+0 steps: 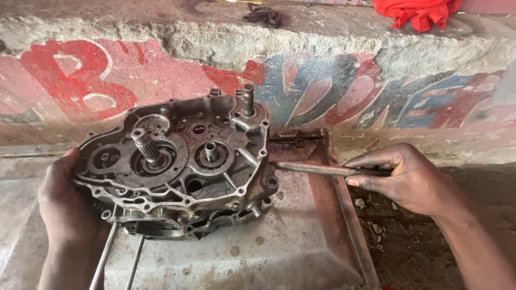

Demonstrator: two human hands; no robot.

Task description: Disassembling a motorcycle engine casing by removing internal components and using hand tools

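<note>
Left hand, fingers wrapped on the greasy cast-metal engine crankcase, steadies it on the rusty flat metal tray. Right hand pinches a slim steel rod, tip touching the case's right edge.

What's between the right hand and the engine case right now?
Head view: only the metal rod that the right hand grips spans the gap, its tip reaching the engine crankcase edge. Beneath it lies the rusty metal tray.
</note>
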